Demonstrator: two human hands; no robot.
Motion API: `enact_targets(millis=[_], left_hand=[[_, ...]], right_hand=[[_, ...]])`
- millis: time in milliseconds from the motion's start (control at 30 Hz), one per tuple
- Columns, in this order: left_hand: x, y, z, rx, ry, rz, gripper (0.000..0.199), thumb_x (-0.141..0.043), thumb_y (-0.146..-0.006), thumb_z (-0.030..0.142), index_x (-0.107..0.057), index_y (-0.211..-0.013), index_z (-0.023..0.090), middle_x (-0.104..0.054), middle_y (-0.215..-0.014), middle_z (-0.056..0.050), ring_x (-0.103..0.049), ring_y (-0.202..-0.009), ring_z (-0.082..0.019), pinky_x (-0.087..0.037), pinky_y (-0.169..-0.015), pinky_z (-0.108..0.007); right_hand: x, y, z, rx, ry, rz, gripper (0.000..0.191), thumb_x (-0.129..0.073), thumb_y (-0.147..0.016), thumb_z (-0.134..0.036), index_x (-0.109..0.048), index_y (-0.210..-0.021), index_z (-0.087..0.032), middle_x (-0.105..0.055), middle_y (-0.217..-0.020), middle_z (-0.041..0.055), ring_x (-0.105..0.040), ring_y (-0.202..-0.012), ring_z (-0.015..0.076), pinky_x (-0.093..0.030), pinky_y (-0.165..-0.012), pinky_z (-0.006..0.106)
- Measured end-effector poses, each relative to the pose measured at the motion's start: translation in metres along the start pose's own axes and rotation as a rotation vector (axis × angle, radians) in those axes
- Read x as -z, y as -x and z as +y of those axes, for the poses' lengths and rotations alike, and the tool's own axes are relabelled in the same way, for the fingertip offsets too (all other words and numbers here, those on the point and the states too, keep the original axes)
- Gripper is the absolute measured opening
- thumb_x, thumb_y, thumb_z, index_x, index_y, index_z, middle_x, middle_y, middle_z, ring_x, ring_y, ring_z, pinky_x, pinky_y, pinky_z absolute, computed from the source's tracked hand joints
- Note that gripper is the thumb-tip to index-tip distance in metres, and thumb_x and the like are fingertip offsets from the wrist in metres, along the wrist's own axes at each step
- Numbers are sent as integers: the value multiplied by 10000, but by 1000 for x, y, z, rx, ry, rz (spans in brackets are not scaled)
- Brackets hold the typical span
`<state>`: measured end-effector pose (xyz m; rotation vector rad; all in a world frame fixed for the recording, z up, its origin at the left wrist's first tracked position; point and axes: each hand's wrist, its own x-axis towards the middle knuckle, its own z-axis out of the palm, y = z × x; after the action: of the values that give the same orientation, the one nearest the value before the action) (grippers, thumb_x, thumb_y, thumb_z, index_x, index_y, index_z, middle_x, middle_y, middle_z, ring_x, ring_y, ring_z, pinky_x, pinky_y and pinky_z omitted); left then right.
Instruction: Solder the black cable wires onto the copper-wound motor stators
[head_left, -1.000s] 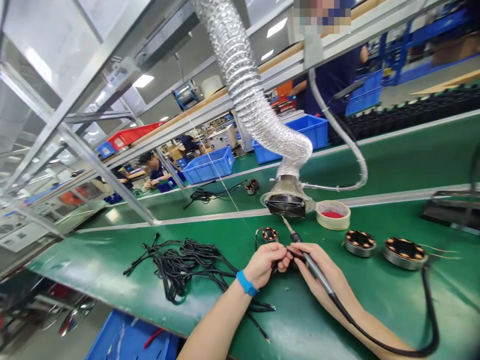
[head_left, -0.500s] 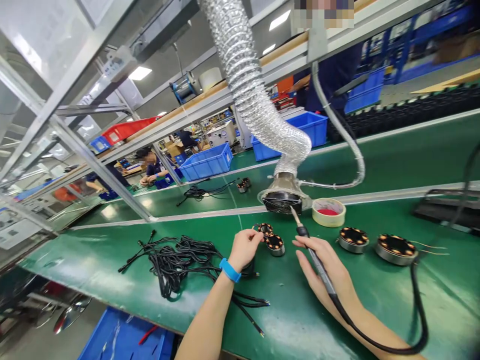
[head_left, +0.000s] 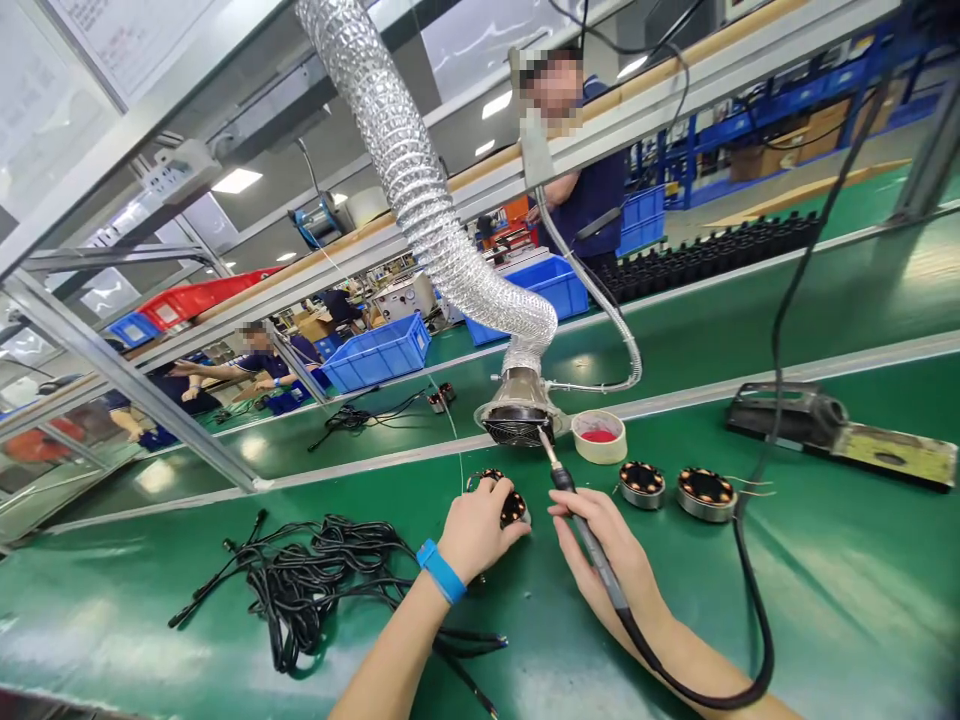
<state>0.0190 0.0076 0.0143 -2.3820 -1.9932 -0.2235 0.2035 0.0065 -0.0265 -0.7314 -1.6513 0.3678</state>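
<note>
My left hand (head_left: 476, 530), with a blue band at its wrist, has its fingers and thumb around a small round motor stator (head_left: 513, 510) with copper windings. Another stator (head_left: 491, 476) sits just behind it, partly covered by my fingers. In my right hand (head_left: 619, 560) is a soldering iron (head_left: 592, 545), gripped like a pen. Its tip points up and away, close to the black grille of the fume extractor (head_left: 517, 425). A bundle of black cables (head_left: 315, 580) lies left of my left hand, some ends reaching under that forearm.
Two larger stators (head_left: 642, 485) (head_left: 706, 493) stand right of the iron. Behind them is a tape roll (head_left: 600, 438), and a soldering iron stand (head_left: 787, 415) lies farther right. A silver duct (head_left: 442, 215) hangs over the green bench. Blue bins (head_left: 379, 352) and co-workers are beyond.
My left hand has gone from a fingertip pinch beside the small stators to a grip over the nearer one. The view has swung right. The soldering iron stays in my right hand.
</note>
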Motion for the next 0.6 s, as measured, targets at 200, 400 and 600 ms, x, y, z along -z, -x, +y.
enact_targets(millis=[200,400,600], left_hand=[[-8,-8,-3,-35,73,29,444,-688,-795,382,-574,-1217,301,-627,-1169,-39,-660,-981,-223,-503,-833,-295],[-15,-32,-42,58,-1,-8,341,-624,-803,424,-655,-1111,282,-671,-1077,-54,-683,-918,-236,-494,-792,-291],[7,-100,-107,223,-145,-48,421,-519,-854,490,-633,-1165,231,-726,-1063,-107,-690,-984,-294,-501,-785,-335]], right_hand=[[-1,5,-1,-10,-4,12,346,-479,-935,-99,-551,-1242,-243,-552,-1108,83,-659,-902,146,-549,-832,272],[2,5,-5,-4,57,55,344,-457,-886,-81,-563,-1177,-231,-573,-1013,69,-637,-824,159,-554,-735,276],[-2,9,-5,17,98,40,397,-471,-827,-63,-555,-1173,-239,-559,-972,57,-597,-753,153,-534,-691,279]])
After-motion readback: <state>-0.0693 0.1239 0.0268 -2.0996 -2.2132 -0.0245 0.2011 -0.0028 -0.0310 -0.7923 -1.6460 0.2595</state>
